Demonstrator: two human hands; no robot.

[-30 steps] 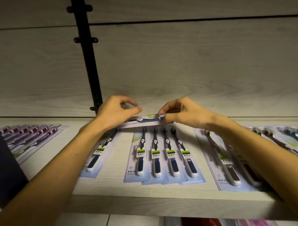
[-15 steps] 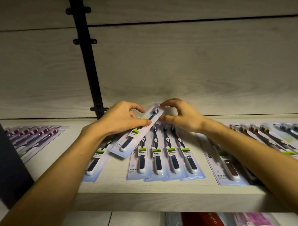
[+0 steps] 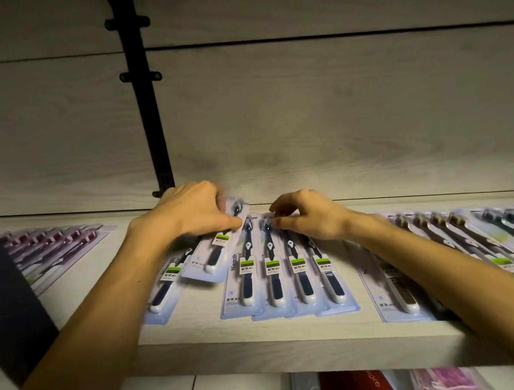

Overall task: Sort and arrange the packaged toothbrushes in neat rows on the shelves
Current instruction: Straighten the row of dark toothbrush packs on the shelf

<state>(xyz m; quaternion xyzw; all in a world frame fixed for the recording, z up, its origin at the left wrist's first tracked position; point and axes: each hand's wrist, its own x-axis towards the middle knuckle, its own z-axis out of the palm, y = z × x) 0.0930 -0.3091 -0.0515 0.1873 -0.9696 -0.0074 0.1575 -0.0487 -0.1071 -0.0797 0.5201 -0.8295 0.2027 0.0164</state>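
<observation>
A wooden shelf [image 3: 286, 352] carries packaged toothbrushes with dark blue and white handles. My left hand [image 3: 191, 212] grips one toothbrush pack [image 3: 214, 255] near its head end. That pack lies tilted, overlapping another slanted pack [image 3: 165, 287] at the left. Right of them, several packs [image 3: 286, 282] lie overlapped in a straight row. My right hand [image 3: 306, 216] is at the far ends of that row. Its thumb and curled index finger pinch the top edge of one pack there.
More packs [image 3: 401, 294] lie under my right forearm, and a further row [image 3: 481, 235] runs to the right edge. Purple-handled packs [image 3: 54, 242] fill the shelf's left end. A black wall bracket [image 3: 146, 111] rises behind. A red box [image 3: 352, 385] sits on the shelf below.
The pack held crosswise between both hands has swung round to point away from me and come down on the shelf. My right hand let go of it and moved to the row.
</observation>
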